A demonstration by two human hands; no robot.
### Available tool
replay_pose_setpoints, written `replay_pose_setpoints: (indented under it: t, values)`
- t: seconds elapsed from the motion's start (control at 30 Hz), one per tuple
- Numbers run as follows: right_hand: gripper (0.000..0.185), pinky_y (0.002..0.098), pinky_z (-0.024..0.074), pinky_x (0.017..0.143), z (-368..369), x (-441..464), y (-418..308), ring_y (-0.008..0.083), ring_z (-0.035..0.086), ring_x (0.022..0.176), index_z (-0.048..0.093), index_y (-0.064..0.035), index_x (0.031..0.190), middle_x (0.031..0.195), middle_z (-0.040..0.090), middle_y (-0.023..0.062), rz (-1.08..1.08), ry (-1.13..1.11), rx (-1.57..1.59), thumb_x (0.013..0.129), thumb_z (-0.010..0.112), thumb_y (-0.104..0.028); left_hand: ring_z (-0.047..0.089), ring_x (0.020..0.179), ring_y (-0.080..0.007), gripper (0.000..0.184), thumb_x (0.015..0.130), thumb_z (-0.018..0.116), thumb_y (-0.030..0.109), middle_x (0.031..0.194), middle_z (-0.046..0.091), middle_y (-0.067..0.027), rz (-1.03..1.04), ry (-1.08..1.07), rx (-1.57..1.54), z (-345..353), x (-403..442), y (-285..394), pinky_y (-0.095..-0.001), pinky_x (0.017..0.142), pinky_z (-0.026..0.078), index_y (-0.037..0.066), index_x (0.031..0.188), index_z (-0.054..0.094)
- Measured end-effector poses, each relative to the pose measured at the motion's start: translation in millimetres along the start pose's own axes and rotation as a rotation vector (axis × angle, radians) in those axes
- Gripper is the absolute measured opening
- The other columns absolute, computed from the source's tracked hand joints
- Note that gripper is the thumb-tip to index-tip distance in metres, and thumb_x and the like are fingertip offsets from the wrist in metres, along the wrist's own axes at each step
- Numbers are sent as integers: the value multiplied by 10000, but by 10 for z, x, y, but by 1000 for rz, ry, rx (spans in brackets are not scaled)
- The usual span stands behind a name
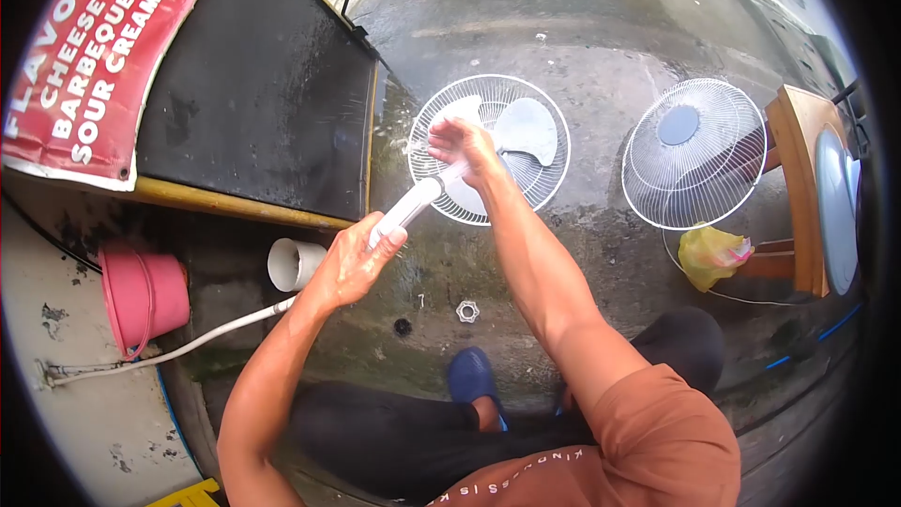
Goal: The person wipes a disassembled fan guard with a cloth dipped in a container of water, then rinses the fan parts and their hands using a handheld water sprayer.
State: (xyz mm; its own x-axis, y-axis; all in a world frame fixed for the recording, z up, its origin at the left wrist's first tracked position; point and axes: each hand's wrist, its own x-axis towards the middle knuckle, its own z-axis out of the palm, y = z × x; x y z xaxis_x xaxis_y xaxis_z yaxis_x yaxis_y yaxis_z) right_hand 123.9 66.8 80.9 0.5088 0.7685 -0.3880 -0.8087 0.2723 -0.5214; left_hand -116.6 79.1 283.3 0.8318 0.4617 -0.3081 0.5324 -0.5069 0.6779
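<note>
My left hand [358, 261] is closed round a white tube [410, 207] with a grey ring near its far end. A white hose [221, 330] leads up behind that hand from the wall side. At the tube's far end is my right hand [464, 146], its fingers stretched out; whether the palm touches the tube I cannot tell. Water splashes left of those fingers. Beneath them on the wet floor lies a round white wire fan grille [564, 125], with pale fan blades [527, 131] in it.
At right, a standing fan front grille [678, 178] leans near a wooden stool [798, 197] and a yellow plastic bag [709, 256]. A black board [263, 84], red sign [89, 56], pink bucket [150, 293] and white pipe [286, 265] are at left. A ring nut [467, 311] lies near my foot.
</note>
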Motion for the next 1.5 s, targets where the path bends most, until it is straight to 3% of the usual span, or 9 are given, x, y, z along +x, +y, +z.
replay_pose_setpoints:
  t: [0.23, 0.33, 0.47, 0.7, 0.8, 0.9, 1.1, 1.37, 1.5]
  values:
    - [137, 297, 372, 521, -458, 359, 106, 129, 462, 582, 625, -102, 822, 713, 543, -9, -39, 183, -134, 899, 699, -187, 564, 735, -244, 617, 979, 566, 620, 771, 596, -143, -122, 98, 62, 89, 53, 332, -408, 719, 483, 4, 973, 603]
    - [160, 288, 397, 532, -590, 438, 163, 135, 495, 607, 621, -92, 837, 723, 551, -10, 103, -95, -98, 883, 721, -209, 548, 719, -265, 643, 976, 547, 645, 753, 579, -153, -208, 100, 36, 232, 153, 231, -417, 710, 475, 6, 923, 593]
    - [197, 304, 531, 608, -481, 439, 127, 161, 561, 654, 631, -62, 905, 744, 573, 13, 132, 114, 31, 873, 730, -229, 510, 707, -221, 663, 967, 541, 671, 729, 544, -112, -217, 47, 42, 220, 303, 209, -395, 691, 460, 13, 897, 592]
    - [265, 433, 577, 780, -577, 652, 206, 317, 671, 875, 691, -12, 905, 980, 679, 157, -212, 88, -1139, 817, 759, -252, 485, 697, -204, 677, 960, 540, 685, 709, 519, -87, -149, -21, 22, 221, 358, 147, -385, 676, 448, 13, 889, 588]
    - [324, 474, 557, 874, -866, 551, 303, 389, 673, 1008, 691, 15, 915, 1116, 678, 236, -426, 574, -1684, 778, 784, -264, 480, 703, -198, 680, 962, 537, 685, 709, 515, -84, -149, 19, -5, 225, 354, 85, -382, 674, 445, 10, 899, 593]
    - [357, 476, 546, 924, -1254, 367, 499, 412, 661, 1086, 685, 28, 926, 1184, 665, 261, -348, 869, -1649, 752, 799, -263, 480, 707, -194, 676, 962, 542, 681, 711, 514, -81, -163, -3, 4, 191, 325, 72, -380, 674, 445, 10, 901, 594]
    - [287, 517, 516, 914, -1685, 423, 612, 436, 669, 1044, 646, 11, 994, 1056, 698, 275, -59, 275, -1452, 822, 690, -214, 496, 706, -189, 655, 956, 573, 663, 719, 529, -79, -164, -29, 32, 130, 254, 118, -376, 676, 453, 10, 906, 602]
    - [232, 541, 514, 694, -750, 173, -20, 464, 680, 803, 628, 15, 1021, 856, 685, 290, -695, 305, -1451, 804, 602, -63, 485, 701, -194, 668, 939, 599, 664, 711, 532, -75, -148, 118, -1, -42, 249, 241, -376, 664, 443, -3, 900, 613]
    - [338, 509, 527, 846, -353, -47, -426, 416, 669, 1029, 629, 2, 1201, 1055, 701, 247, -743, 188, -1838, 881, 528, -38, 473, 674, -212, 696, 949, 575, 670, 682, 511, -110, -102, 190, 2, -95, 281, 227, -393, 647, 439, -21, 868, 592]
